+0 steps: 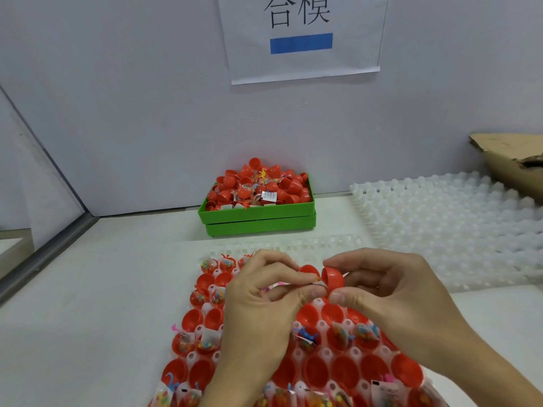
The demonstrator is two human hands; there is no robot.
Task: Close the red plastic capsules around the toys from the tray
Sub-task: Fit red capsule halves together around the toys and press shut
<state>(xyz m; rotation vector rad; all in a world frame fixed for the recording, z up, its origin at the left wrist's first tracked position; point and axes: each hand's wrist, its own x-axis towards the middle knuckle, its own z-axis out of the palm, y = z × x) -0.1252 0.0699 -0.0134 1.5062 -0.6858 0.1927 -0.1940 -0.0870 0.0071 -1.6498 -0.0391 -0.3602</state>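
Note:
Above a clear plastic tray, my left hand pinches one red capsule half with a small packaged toy sticking out of it. My right hand pinches the other red half between thumb and forefinger, its open side turned toward the first half. The two halves are close together and hinged apart. The tray's cups hold several open red capsule halves and bagged toys; my hands hide its middle.
A green bin heaped with red capsules and toy packets stands at the back by the wall. A stack of empty white trays lies to the right, with torn cardboard behind it. A paper sign hangs on the wall.

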